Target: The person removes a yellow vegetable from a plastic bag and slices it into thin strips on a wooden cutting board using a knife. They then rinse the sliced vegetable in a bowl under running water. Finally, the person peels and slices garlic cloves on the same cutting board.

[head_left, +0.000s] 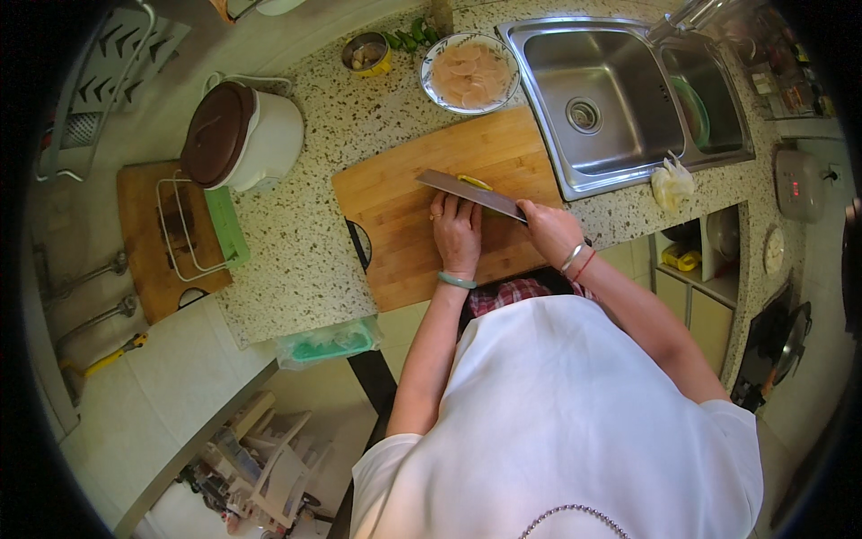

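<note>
A: Any tips on how this cut should be done? The cleaver (469, 194) is gripped by its handle in the right hand (552, 231) and is held slantwise above the cutting board (395, 260), tip pointed to the far left.

B: Fingertips first, tbh. The left hand (458, 235) is kept palm-down on the near side of the blade, with its fingers reaching right up to it. Those tips should be curled back so the flat of the blade can be guided by the knuckles. Short, even strokes are probably best, and nothing should be rushed with fingers that close.

A: Is anything being pinched by that left hand?

B: Can't be told from here, the fingertips are partly covered by the blade.

A: And the food itself?

B: A slim yellow piece (474, 182) can be seen just past the far side of the blade, around the middle of the board. It looks bright, narrow and a bit curved. What it was cut from can't be made out, and more of it might be hidden under the steel. Steadying would probably be needed, since a piece that thin could easily be shifted.
</note>
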Demonstrator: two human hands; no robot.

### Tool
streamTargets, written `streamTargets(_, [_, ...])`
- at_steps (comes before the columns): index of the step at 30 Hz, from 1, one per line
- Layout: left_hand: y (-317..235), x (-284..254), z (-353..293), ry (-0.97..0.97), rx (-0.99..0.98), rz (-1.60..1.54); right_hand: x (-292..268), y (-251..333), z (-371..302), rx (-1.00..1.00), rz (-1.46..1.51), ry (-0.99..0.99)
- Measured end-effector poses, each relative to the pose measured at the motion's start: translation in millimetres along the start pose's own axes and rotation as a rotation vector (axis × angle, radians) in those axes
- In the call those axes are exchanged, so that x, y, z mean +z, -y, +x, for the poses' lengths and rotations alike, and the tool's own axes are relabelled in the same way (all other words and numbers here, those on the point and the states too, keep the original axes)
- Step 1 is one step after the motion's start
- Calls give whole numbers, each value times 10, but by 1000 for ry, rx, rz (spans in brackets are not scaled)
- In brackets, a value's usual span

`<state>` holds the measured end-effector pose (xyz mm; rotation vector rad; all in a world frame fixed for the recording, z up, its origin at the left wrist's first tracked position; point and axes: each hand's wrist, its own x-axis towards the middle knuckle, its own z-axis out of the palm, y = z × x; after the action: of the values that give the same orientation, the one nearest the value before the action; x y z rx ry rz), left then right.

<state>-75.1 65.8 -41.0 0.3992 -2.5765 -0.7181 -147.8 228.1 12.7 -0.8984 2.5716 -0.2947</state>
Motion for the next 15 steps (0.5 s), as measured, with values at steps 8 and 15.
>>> streamTargets(8, [5,-6,-5,-31,-6,24,14,-261,-217,-42,59,-35])
streamTargets(15, [16,-7,-14,-47,1,-42,-106,-372,-322,87,77,91])
